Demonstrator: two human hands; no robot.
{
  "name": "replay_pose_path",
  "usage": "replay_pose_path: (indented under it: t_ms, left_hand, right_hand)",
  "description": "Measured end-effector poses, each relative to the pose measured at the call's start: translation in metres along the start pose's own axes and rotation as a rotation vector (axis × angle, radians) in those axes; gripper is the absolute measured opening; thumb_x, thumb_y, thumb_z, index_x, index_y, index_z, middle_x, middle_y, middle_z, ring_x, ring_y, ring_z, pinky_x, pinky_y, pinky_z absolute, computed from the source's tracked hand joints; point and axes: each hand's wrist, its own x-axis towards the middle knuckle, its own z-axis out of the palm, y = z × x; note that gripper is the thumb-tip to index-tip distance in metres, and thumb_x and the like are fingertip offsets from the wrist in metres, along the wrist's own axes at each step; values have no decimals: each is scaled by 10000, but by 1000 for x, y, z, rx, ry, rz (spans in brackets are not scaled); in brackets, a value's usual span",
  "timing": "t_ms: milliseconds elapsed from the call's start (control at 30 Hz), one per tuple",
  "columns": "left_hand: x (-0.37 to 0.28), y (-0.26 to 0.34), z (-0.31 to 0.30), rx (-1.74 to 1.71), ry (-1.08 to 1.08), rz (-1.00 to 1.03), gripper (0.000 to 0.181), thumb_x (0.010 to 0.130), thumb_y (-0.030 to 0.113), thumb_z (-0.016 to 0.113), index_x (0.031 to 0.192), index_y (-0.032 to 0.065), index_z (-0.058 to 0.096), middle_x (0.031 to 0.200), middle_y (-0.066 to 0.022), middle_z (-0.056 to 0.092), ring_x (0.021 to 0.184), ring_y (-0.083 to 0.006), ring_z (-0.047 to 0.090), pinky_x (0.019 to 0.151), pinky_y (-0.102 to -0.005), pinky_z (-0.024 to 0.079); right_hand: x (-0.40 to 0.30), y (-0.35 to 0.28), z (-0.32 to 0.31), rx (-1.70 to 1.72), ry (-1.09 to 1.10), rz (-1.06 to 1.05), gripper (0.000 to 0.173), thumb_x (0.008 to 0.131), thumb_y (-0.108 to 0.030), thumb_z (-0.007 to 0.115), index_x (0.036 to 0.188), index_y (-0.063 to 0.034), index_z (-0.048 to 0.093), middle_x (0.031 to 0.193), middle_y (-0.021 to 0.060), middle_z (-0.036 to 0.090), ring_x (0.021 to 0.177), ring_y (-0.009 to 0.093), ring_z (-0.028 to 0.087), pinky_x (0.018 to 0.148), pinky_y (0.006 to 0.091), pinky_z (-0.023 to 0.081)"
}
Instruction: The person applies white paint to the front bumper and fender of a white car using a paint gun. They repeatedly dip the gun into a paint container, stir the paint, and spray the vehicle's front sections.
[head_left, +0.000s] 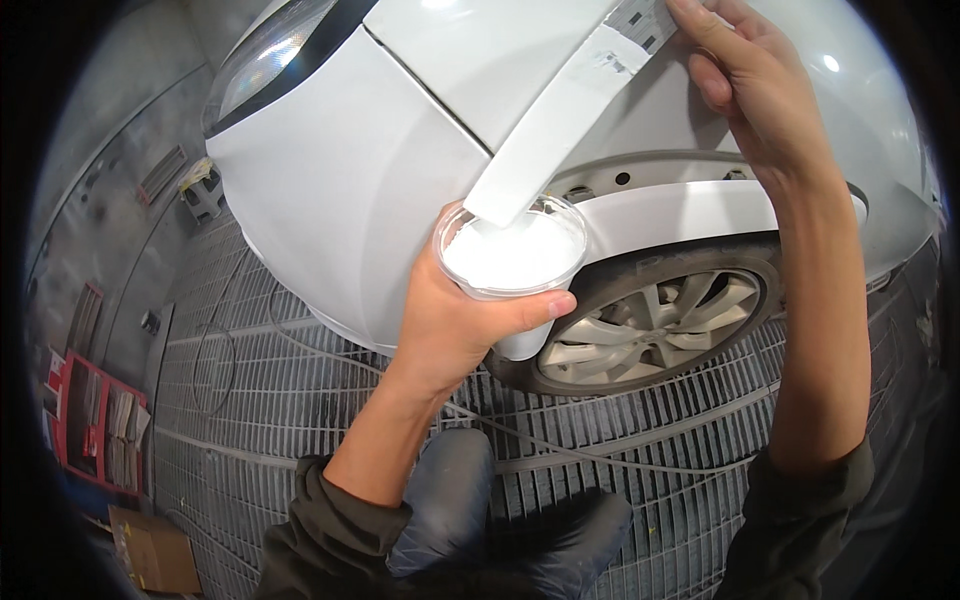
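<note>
My left hand (457, 322) grips a clear plastic cup (517, 285) from below and the side, its thumb across the front. White liquid that looks like paint (517, 251) fills much of the cup. My right hand (750, 75) pinches the upper end of a flat mixing stick (559, 127) at the top of the view. White liquid coats the stick's lower part, and bare printed markings show near my fingers. The stick slants down to the left, its tip over the cup's opening at the far rim. Whether the tip touches the liquid is hard to tell.
Behind the cup stands a white car, with its fender (315, 172), headlight (277, 56) and front wheel (652, 326). A hose (600, 459) crosses the metal floor grating (697, 510). At left are a red rack (105, 427), a cardboard box (154, 551) and a small stool (201, 193).
</note>
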Motion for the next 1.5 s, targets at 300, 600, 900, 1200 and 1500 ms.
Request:
replay_pose_path:
  t_ms: [300, 600, 900, 1200, 1500]
  left_hand:
    - [-1, 1, 0, -26, -9, 0, 775, 621, 25, 902, 1269, -35, 481, 1152, -103, 622, 1053, -161, 616, 919, -304, 522]
    - [1, -5, -3, -60, -35, 15, 777, 632, 38, 914, 1275, -20, 482, 1145, -94, 627, 1060, -164, 616, 919, -309, 519]
    - [1, -4, 2, -43, -16, 45, 740, 651, 24, 892, 1269, -4, 485, 1136, -96, 630, 1066, -164, 613, 934, -316, 508]
    - [1, -11, 10, -26, 32, 123, 679, 647, 2, 888, 1208, 9, 505, 1100, -90, 647, 1017, -168, 641, 909, -300, 524]
    - [0, -21, 10, 119, 109, 137, 738, 620, 66, 924, 1215, -3, 495, 1122, -104, 632, 1043, -169, 619, 921, -308, 515]
  right_hand:
    - [-1, 1, 1, -24, -11, -23, 132, 992, -152, 602, 998, -21, 614, 728, -16, 611, 476, 31, 431, 442, 179, 326]
    - [-1, -4, 3, -57, 7, 15, 104, 980, -131, 613, 999, -30, 626, 761, -18, 609, 512, 30, 438, 470, 171, 330]
    - [-50, -9, 29, -413, 10, -183, 182, 937, -181, 690, 982, -10, 648, 571, -71, 453, 519, 28, 386, 494, 211, 298]
    - [-66, -17, 53, -420, 185, -21, 301, 929, -216, 689, 1064, 49, 647, 755, 66, 676, 617, 48, 530, 560, 211, 413]
    - [-61, -6, 37, -348, 230, 64, 270, 966, -262, 649, 999, 6, 632, 711, -22, 559, 536, 31, 385, 489, 191, 284]
